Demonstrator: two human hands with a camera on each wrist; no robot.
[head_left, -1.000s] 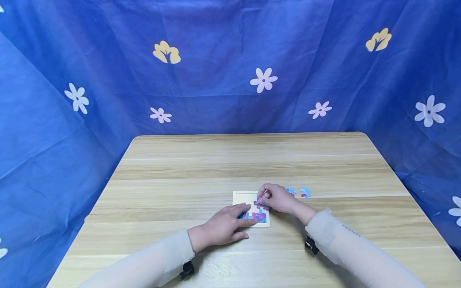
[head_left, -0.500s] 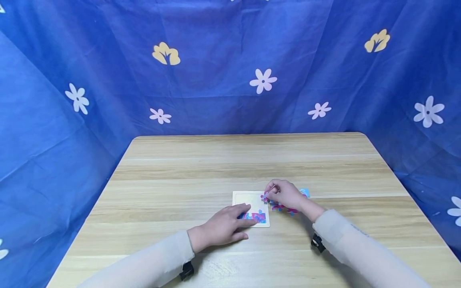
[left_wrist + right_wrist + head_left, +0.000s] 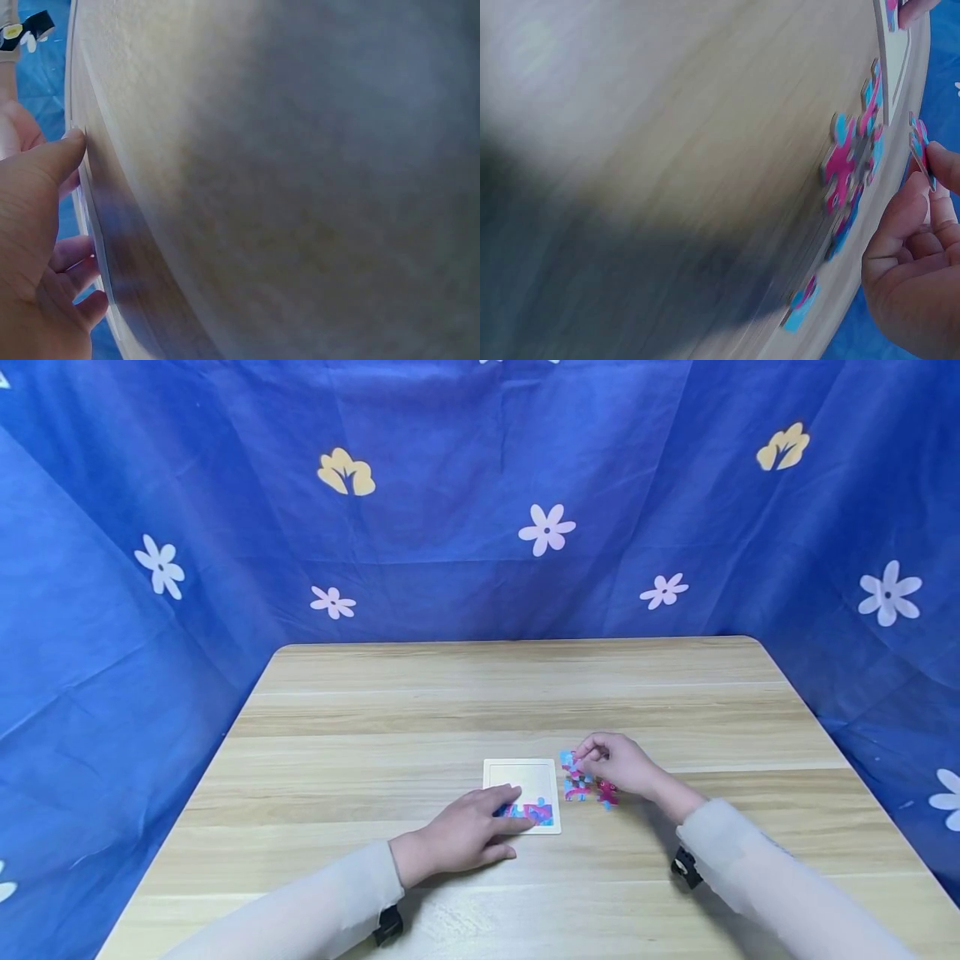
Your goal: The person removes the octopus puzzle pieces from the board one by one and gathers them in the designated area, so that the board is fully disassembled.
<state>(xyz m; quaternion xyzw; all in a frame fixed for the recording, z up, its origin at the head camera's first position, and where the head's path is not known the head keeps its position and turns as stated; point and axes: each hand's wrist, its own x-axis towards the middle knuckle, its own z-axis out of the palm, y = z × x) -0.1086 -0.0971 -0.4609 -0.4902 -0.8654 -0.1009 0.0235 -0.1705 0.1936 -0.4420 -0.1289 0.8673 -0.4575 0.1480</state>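
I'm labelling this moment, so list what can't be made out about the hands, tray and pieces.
Head view: part of the set pieces, covered by the left hand.
Head view: some loose pieces, hidden behind the right hand.
Right wrist view: the print on the held piece, turned nearly edge-on.
Right wrist view: most of the tray, cut off by the top edge.
Left wrist view: the tray's inside, lost to the low angle.

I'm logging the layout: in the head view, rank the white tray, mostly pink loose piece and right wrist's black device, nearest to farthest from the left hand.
1. White tray, partly under the left hand.
2. Mostly pink loose piece, right of the tray.
3. Black device, farther right and lower in view.
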